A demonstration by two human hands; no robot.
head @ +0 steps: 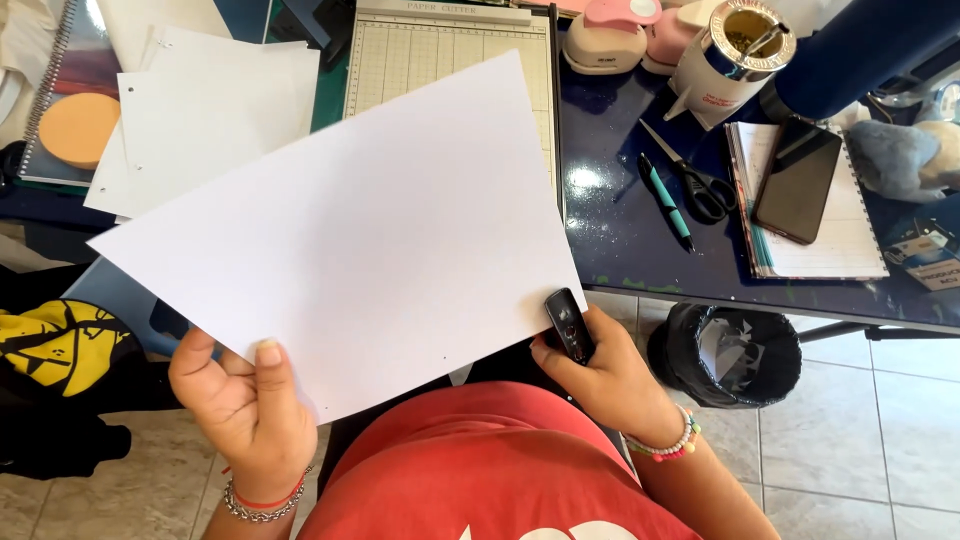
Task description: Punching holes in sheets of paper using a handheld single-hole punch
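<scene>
L hand [243, 405] pinched the lower edge of a white paper sheet [345, 235], thumb on top, fingers under; sheet tilted up and away from that grip, over the lap. R hand [605, 375] closed round a small black punch tool [568, 324] clamped at the sheet's right corner, just beside the fingers. Past the R grip: paper cutter [390, 55], scissors [695, 180], teal pen [666, 202], phone [797, 180] on notebook [850, 240]. Black bin [725, 355] right of R hand.
</scene>
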